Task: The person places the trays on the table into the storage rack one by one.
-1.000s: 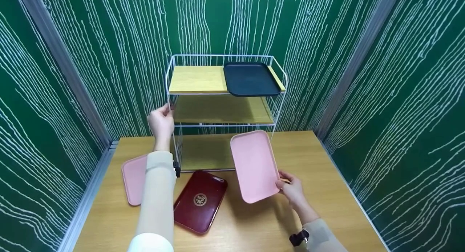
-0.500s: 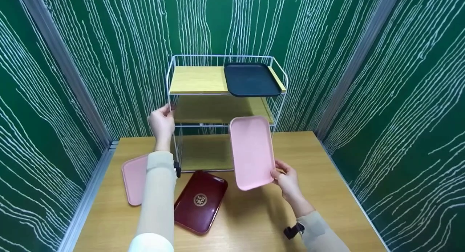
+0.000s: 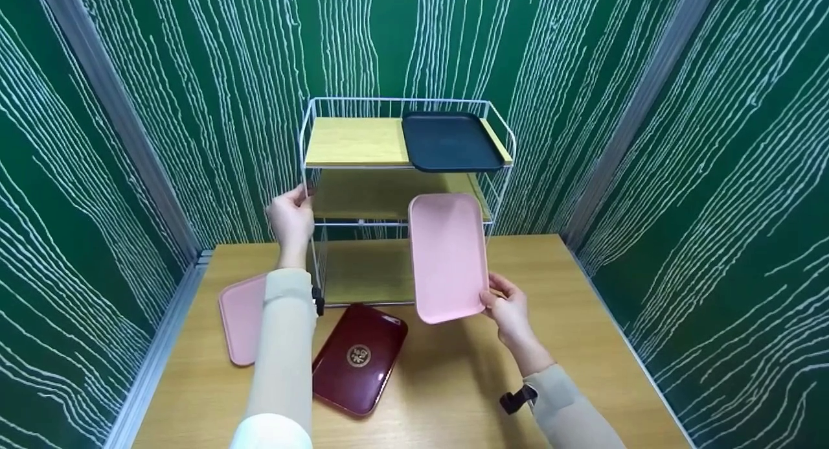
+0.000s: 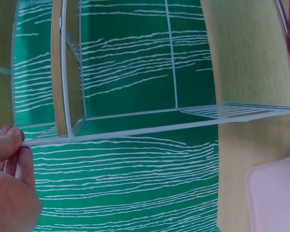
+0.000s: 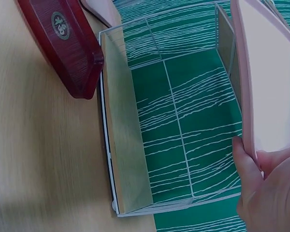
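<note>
- Your right hand (image 3: 507, 306) grips the pink tray (image 3: 447, 256) by its near right corner, thumb on top and fingers curled beneath, so the tray is lifted off the table (image 3: 583, 319) and reaches away from the hand toward the rack (image 3: 311, 177).
- The tray's far end sits in front of the rack's middle shelf (image 3: 388, 195), level with its front edge; whether it touches the wire I cannot tell from the head view.
- Your left hand (image 3: 291, 219) pinches the rack's front left post at the middle shelf's height, probably to steady the light frame.
- The top shelf (image 3: 353, 141) carries one dark tray (image 3: 448, 141), lying flat above and beyond your right hand, its front edge slightly over the shelf's lip.
- The middle shelf and the bottom shelf (image 3: 363, 271) seem to hold nothing.
- A red tray (image 3: 359, 358) lies flat on the table, to the left of your right hand, near the rack's foot.
- A second pink tray (image 3: 241, 319) lies below your left hand, partly hidden by the sleeve (image 3: 282, 352).
</note>
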Action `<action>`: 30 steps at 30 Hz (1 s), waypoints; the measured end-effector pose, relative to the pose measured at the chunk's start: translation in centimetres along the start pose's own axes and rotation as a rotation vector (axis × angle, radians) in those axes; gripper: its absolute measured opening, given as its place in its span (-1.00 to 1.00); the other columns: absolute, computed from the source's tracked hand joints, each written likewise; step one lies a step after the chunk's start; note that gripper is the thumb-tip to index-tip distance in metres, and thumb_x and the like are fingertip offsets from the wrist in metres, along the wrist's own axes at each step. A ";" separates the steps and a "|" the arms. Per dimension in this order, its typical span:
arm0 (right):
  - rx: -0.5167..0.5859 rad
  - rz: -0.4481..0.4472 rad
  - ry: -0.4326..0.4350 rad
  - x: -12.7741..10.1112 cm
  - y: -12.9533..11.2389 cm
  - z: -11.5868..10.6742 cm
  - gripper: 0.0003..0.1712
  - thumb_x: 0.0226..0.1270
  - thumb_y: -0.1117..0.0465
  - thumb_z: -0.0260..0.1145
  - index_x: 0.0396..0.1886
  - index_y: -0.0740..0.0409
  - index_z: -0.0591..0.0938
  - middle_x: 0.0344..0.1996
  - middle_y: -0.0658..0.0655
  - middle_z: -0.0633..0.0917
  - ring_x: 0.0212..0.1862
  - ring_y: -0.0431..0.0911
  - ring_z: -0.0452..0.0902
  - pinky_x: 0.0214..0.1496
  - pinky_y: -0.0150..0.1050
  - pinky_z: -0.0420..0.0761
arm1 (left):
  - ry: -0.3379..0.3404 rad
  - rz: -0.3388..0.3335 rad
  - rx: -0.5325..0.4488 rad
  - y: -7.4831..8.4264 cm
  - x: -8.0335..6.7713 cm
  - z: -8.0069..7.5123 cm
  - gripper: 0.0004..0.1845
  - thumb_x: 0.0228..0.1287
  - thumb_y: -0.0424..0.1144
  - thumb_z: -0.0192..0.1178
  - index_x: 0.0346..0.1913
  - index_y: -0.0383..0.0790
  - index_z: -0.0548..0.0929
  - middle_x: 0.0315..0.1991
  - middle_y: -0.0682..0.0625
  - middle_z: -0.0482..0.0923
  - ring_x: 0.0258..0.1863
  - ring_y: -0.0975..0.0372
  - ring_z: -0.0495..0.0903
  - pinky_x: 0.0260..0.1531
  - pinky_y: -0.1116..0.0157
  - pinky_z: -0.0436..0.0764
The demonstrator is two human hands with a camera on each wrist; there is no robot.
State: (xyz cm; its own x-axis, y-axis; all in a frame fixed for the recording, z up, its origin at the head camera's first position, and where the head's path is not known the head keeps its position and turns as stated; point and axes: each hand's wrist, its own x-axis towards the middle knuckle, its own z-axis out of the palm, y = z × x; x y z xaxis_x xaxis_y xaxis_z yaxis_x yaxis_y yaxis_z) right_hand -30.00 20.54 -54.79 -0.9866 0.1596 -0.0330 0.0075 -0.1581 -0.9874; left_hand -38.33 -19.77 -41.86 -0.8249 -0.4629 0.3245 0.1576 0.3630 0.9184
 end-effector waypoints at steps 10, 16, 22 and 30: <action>0.031 0.033 0.009 0.4 -1.1 0.7 -0.39 0.47 0.57 0.21 0.50 0.43 0.45 0.20 0.35 0.55 -0.13 -0.08 0.68 -0.21 -0.22 0.78 | -0.016 -0.003 0.005 0.1 0.1 0.1 -0.65 0.54 -0.40 0.29 0.31 -0.23 0.73 0.21 -0.18 0.73 0.19 0.02 0.71 0.20 0.06 0.67; 0.057 0.084 -0.011 1.0 -2.6 0.9 -0.34 0.47 0.57 0.17 0.55 0.42 0.39 0.20 0.32 0.56 -0.15 -0.12 0.65 -0.26 -0.28 0.76 | -0.015 -0.012 -0.010 0.0 0.1 0.0 -0.63 0.54 -0.43 0.27 0.33 -0.25 0.70 0.23 -0.20 0.72 0.21 0.02 0.71 0.21 0.07 0.67; 0.093 0.125 -0.022 1.7 -4.0 0.9 -0.27 0.43 0.60 0.16 0.59 0.44 0.32 0.09 0.20 0.58 -0.19 -0.15 0.63 -0.29 -0.31 0.75 | -0.024 -0.011 -0.005 0.0 0.1 -0.1 -0.62 0.55 -0.42 0.27 0.35 -0.26 0.68 0.24 -0.18 0.71 0.22 0.04 0.70 0.22 0.11 0.66; 0.105 0.170 -0.046 2.7 -7.0 1.1 -0.24 0.45 0.61 0.15 0.63 0.33 0.32 0.04 0.10 0.59 -0.21 -0.18 0.65 -0.23 -0.32 0.77 | -0.028 -0.018 -0.022 -0.1 0.1 0.0 -0.63 0.55 -0.42 0.27 0.34 -0.25 0.69 0.25 -0.17 0.71 0.21 0.04 0.71 0.23 0.11 0.66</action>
State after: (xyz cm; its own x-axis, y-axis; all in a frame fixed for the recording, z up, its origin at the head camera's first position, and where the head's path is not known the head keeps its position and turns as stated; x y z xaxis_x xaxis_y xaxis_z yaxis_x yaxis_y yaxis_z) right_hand -32.90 20.97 -47.82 -0.9791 0.0775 -0.1879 0.1594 -0.2804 -0.9466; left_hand -38.46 -19.89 -41.92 -0.8425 -0.4466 0.3013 0.1538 0.3368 0.9290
